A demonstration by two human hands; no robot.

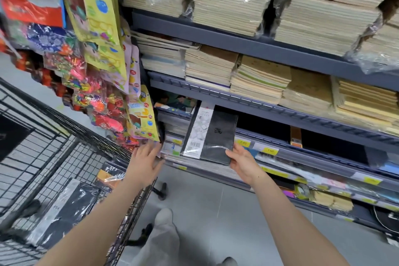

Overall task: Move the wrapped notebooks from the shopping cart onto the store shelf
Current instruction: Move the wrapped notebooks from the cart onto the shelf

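My right hand (244, 163) grips the lower right corner of a black plastic-wrapped notebook (218, 136) with a white label strip down its left side. The notebook is held tilted at the mouth of a lower shelf (302, 149), its top edge reaching into the dark opening. My left hand (146, 161) is open with fingers spread, touching the edge of a stack of notebooks (172, 149) just left of the held one. More wrapped black notebooks (67, 211) lie in the black wire shopping cart (43, 157) at the lower left.
Upper shelves (259, 49) carry tall stacks of beige notebooks in plastic. Colourful packets (97, 71) hang on the left, close above my left hand. Yellow price tags (269, 150) line the shelf rails. Grey floor tiles and my leg (164, 239) lie below.
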